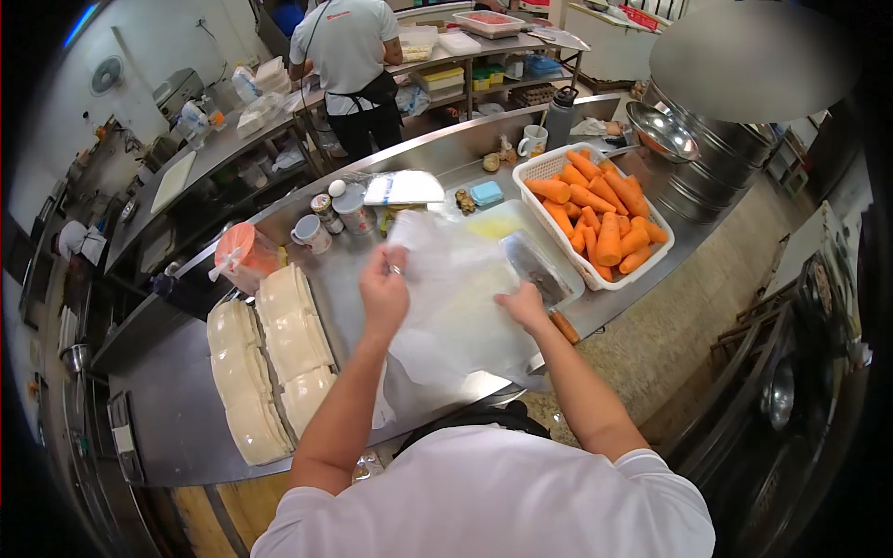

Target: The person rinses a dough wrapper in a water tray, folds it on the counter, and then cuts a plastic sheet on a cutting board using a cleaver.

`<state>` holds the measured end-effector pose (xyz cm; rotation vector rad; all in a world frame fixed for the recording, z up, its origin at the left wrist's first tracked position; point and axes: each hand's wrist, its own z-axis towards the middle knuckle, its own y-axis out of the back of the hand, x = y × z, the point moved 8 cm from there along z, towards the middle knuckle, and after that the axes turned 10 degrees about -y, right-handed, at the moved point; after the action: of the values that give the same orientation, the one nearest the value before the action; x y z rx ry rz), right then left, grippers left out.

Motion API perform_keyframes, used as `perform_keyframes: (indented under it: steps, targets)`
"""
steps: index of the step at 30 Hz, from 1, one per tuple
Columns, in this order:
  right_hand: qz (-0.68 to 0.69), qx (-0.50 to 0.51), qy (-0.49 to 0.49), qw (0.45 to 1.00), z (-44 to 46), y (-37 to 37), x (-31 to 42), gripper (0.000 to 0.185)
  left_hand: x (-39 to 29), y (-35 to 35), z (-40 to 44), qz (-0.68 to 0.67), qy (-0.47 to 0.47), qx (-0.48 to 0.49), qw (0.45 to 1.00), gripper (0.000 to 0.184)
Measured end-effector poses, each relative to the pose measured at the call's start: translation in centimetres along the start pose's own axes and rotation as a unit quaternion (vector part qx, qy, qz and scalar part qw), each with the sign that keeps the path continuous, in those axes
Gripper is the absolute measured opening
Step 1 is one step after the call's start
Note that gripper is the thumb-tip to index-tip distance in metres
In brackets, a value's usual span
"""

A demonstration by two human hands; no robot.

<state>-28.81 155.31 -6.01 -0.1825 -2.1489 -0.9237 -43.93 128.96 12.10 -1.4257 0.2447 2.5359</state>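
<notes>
My left hand (pixel 384 290), a ring on one finger, is closed on the upper left part of a thin, clear plastic bag (pixel 442 312). The bag is spread and blurred over a pale cutting board (pixel 493 363). At the bag's right side my right hand (pixel 523 305) pinches its edge, with the fingertips partly hidden. Just beyond that hand lies a broad metal blade (pixel 532 263); a wooden handle (pixel 564 327) shows on its near side. Yellowish shreds (pixel 493 226) lie at the board's far end.
Peeled carrots (pixel 609 237) fill a white basket (pixel 662 244) at right. Pale, glossy stacked slabs (pixel 246 381) stand at left. Along the back are a mug (pixel 312 234), cans (pixel 353 209), an orange-filled bag (pixel 246 256) and a bottle (pixel 560 119). Another person (pixel 346 56) works beyond.
</notes>
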Motion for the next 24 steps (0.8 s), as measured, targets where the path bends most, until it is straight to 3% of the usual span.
perform_keyframes:
  steps: [2, 3, 4, 6, 11, 13, 15, 18, 20, 24]
  targets:
    - [-0.004, -0.053, 0.051, 0.997, 1.0, 0.4, -0.3, 0.045, -1.6, 3.2, 2.7, 0.026, 0.067, -0.039, 0.997, 0.019]
    - [-0.007, -0.077, 0.075, 0.994, 1.4, 0.7, -0.6, 0.037, -2.2, 5.1, 4.2, 0.092, -0.005, -0.058, 0.994, 0.02]
    - [0.002, -0.026, 0.082, 0.996, 0.5, 1.1, -0.3, 0.034, -2.6, 7.0, 5.5, 0.159, -0.075, -0.074, 0.982, 0.022]
    - [0.02, 0.075, 0.097, 0.992, -3.1, 4.5, 2.7, 0.029, -1.2, 11.0, 7.6, 0.183, -0.098, -0.115, 0.971, 0.025]
    - [-0.16, 0.145, 0.137, 0.967, -5.6, 10.5, 4.5, 0.028, -6.0, 17.4, 8.8, 0.299, -0.123, -0.179, 0.929, 0.031]
    - [-0.14, 0.208, 0.132, 0.959, -5.5, 11.7, 4.0, 0.028, -7.1, 19.3, 8.2, 0.345, -0.169, -0.199, 0.902, 0.033]
    - [-0.156, 0.243, 0.134, 0.948, -5.8, 12.9, 5.1, 0.027, -6.5, 20.7, 6.9, 0.335, -0.158, -0.226, 0.901, 0.037]
    - [-0.052, 0.318, 0.175, 0.93, -5.9, 13.5, 6.9, 0.027, -8.3, 21.7, 4.1, 0.281, -0.097, -0.261, 0.918, 0.042]
    - [-0.045, 0.308, 0.181, 0.933, -5.3, 14.0, 7.7, 0.029, -10.2, 21.7, 1.2, 0.262, 0.004, -0.283, 0.923, 0.044]
    - [-0.08, 0.316, 0.246, 0.913, -4.0, 13.0, 10.0, 0.032, -9.0, 26.5, -4.3, 0.232, 0.068, -0.361, 0.901, 0.037]
